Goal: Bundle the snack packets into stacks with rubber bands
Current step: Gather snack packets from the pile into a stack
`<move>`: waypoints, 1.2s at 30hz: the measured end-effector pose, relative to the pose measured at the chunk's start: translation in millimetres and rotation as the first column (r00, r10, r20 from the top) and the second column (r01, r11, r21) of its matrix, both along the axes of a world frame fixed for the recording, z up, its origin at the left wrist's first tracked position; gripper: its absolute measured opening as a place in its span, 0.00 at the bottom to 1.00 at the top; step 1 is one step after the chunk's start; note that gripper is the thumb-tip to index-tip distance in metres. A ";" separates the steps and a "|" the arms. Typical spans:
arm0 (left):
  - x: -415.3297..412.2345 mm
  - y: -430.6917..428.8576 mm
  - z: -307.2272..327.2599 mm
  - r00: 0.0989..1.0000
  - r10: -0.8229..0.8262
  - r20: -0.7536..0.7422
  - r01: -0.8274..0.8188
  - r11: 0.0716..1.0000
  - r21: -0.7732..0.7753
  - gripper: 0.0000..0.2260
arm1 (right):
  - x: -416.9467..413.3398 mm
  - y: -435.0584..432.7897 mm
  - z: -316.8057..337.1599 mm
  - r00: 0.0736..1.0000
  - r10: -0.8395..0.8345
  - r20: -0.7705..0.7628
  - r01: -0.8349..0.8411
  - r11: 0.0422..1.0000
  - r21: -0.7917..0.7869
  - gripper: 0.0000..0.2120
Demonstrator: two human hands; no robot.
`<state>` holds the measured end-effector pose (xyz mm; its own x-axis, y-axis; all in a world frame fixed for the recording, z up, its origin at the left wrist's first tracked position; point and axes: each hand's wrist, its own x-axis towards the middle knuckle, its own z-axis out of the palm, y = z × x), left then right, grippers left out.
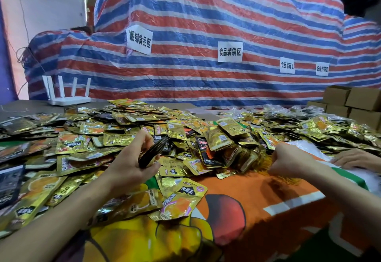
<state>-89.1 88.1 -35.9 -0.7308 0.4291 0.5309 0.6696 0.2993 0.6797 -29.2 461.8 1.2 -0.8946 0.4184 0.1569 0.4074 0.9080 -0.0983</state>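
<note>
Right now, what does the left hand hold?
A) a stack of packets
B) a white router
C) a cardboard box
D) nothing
A: the left hand has its grip curled round a stack of packets, seen edge-on.

The heap of gold foil snack packets point(216, 138) is glossy and crinkled. The thin stack of dark packets point(151, 153) in the left hand point(132, 165) is equally slick. Near right, the orange printed cloth point(257, 200) on the desk point(31, 105) looks matt, with a tangle of yellow rubber bands point(266, 163) on it. Far behind, the red, blue and white striped woven plastic tarpaulin point(185, 72) is creased and faintly shiny, its white paper labels point(229, 51) matt. The far-left white plastic router point(68, 99) is smooth; the far-right brown cardboard boxes point(350, 101) dull
</note>
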 end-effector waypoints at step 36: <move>-7.6 -0.2 -4.3 0.999 -0.025 0.038 0.025 1.000 0.019 0.15 | 0.8 -11.9 25.5 0.944 0.142 -0.296 -0.166 0.984 -0.058 0.07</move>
<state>-96.7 87.9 -40.3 -0.7397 0.4380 0.5109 0.6504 0.2702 0.7099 -28.4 449.9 26.6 -0.8700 0.3012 0.3905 0.2061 0.9414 -0.2669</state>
